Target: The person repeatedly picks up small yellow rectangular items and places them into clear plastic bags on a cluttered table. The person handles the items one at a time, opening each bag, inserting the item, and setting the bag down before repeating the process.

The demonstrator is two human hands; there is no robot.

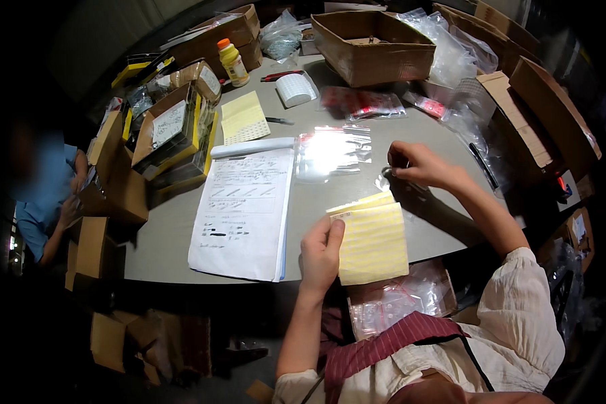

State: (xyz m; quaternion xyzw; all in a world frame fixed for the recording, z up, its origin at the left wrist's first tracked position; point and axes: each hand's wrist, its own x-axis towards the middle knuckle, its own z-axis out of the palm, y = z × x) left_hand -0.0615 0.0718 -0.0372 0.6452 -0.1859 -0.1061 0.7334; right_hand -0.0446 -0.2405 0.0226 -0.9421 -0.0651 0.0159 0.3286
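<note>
the left hand [321, 252] grips rectangular striped yellow paper [375, 246] by its left edge; the right hand [419, 163] curls over the grey worktop [165, 246], whether gripping, i cannot tell.

Through my distant feed I saw the yellow sheets [374, 244], squarish and striped paler, held tilted by their left side over the near edge of the table [158, 249], top edges slightly fanned, and beyond them a small dark piece [386, 172], pinched, its details indistinct.
</note>
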